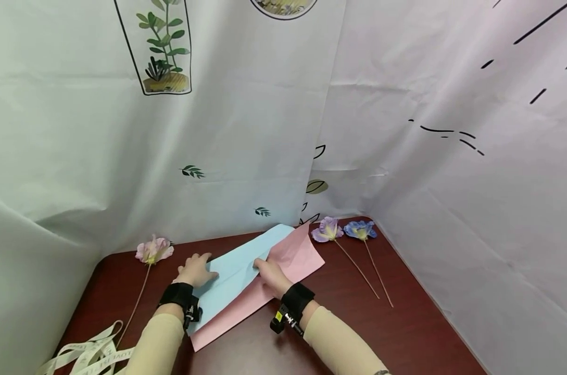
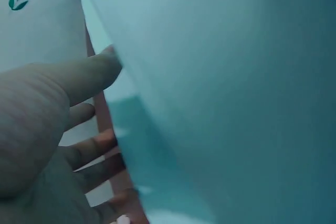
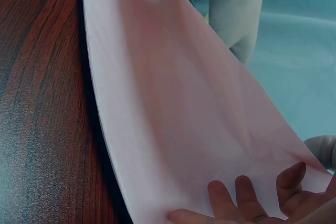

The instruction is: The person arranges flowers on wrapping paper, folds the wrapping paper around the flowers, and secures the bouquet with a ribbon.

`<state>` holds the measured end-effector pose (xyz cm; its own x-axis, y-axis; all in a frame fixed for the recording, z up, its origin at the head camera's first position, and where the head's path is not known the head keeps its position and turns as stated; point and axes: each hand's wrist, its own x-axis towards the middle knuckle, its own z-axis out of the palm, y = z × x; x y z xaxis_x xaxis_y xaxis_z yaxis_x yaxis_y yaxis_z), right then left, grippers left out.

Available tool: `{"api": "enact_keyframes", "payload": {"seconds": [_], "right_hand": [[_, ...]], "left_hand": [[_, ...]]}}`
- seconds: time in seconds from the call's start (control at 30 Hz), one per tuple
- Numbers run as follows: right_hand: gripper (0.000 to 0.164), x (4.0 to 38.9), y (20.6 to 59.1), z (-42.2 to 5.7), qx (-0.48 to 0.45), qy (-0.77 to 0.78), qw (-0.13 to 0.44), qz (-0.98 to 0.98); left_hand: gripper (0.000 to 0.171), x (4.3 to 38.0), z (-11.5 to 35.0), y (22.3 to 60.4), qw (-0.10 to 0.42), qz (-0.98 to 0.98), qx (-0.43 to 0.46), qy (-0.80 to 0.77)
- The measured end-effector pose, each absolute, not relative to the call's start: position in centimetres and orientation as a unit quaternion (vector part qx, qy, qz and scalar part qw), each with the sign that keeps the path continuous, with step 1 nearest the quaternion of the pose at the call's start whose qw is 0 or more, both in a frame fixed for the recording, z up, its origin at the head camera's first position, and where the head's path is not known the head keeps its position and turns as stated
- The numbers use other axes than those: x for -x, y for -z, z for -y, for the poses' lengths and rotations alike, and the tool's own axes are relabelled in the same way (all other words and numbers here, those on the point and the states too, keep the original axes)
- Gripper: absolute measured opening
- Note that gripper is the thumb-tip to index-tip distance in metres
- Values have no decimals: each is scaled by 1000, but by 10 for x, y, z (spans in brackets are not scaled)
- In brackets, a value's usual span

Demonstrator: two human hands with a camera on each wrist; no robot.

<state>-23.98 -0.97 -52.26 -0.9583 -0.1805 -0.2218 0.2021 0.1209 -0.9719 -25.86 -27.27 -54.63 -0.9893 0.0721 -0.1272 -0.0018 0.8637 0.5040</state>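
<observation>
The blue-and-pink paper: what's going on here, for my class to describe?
A person's right hand pinches a raised edge of the blue-and-pink paper, while the left hand touches its left edge. The blue part lies partly over the pink. A pink flower and printed ribbon are to the left, a purple flower and blue flower to the right.

Part of the pink paper is covered by the blue paper; whether the two are joined cannot be told. Some fingers of the right hand are hidden in the head view. The left hand is cropped by its wrist picture's left edge. By the left edge of the table, the ribbon is cut off below and its lettering cannot be fully read. The table's near edge is left out.
</observation>
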Motion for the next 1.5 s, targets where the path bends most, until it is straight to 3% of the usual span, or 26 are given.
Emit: {"api": "enact_keyframes", "payload": {"seconds": [0.2, 0.4, 0.57, 0.8, 1.27, 1.37, 1.5], "right_hand": [[33, 237, 527, 12, 4, 650, 144, -747], [14, 233, 526, 4, 12, 642, 154, -751], [32, 234, 525, -2, 10, 646, 161, -746], [31, 239, 531, -7, 26, 659, 155, -735], [25, 235, 538, -51, -21, 629, 161, -760], [20, 234, 544, -68, -37, 642, 164, -748], [27, 231, 553, -90, -54, 639, 170, -748]], "left_hand": [[51, 252, 269, 551, 21, -960, -4, -281], [12, 257, 272, 554, -102, -942, -76, -310], [27, 259, 269, 551, -152, -930, -110, -317], [12, 257, 265, 548, -92, -943, -10, -319], [38, 249, 290, 559, -70, -939, 131, -309], [39, 247, 291, 560, -98, -946, 117, -285], [52, 240, 278, 569, -198, -954, 1, -226]]}}
